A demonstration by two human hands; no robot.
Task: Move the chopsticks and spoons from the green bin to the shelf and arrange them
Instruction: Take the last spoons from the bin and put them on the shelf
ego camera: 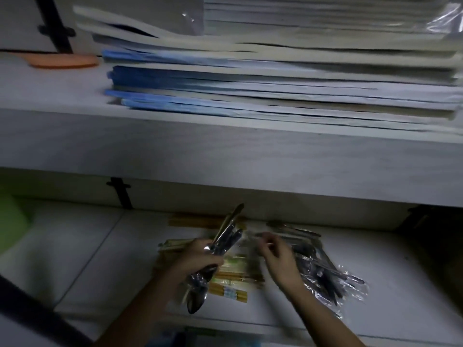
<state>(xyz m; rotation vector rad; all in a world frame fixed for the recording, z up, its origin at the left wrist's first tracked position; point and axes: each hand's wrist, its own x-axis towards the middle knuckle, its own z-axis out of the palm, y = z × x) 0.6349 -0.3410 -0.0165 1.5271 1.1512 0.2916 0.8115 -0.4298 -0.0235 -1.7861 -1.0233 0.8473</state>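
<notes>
My left hand (200, 259) grips a bundle of metal spoons (225, 234) wrapped in clear plastic, handles pointing up and away, bowls hanging below the fist. My right hand (275, 256) hovers over the lower shelf (100, 259) with fingers curled, pinching what looks like clear wrapping at its fingertips; blur hides the detail. Packs of yellow-brown chopsticks (233, 279) lie on the shelf under and between both hands. More plastic-wrapped spoons (325, 271) lie to the right of my right hand. A green shape, possibly the bin (11, 221), shows at the far left edge.
The upper shelf (175, 146) overhangs the lower one and carries a tall stack of blue and white folders (275, 78) and an orange disc (62, 61). A black bracket (121, 194) stands at the back. A dark bar (37, 314) crosses the lower left corner.
</notes>
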